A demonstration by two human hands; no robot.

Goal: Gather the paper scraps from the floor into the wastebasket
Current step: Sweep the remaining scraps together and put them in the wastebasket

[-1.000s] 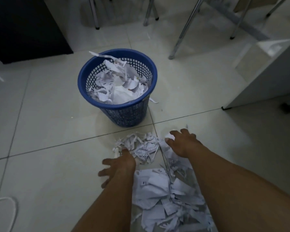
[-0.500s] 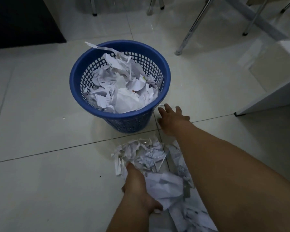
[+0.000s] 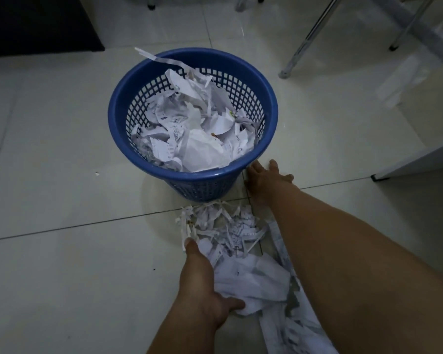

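Note:
A blue mesh wastebasket (image 3: pixel 128 108) stands on the pale tiled floor, filled with white paper scraps (image 3: pixel 195 134); one strip hangs over its far rim. A pile of torn paper scraps (image 3: pixel 225 226) lies on the floor just in front of it and runs back between my arms. My left hand (image 3: pixel 202 284) rests on the near part of the pile, thumb and fingers curled around a crumpled wad of paper (image 3: pixel 253 279). My right hand (image 3: pixel 266 177) reaches to the floor beside the basket's right base, fingers spread; whether a scrap lies under it is hidden.
Metal chair legs (image 3: pixel 310 39) stand behind and right of the basket. A white cabinet (image 3: pixel 425 149) sits at the right edge, a dark block (image 3: pixel 36 24) at the upper left. A tiny paper fleck (image 3: pixel 97 174) lies left of the basket.
My right hand has moved forward from the pile to the basket's right base. My left hand has closed around a wad of paper. The view has moved closer to the basket.

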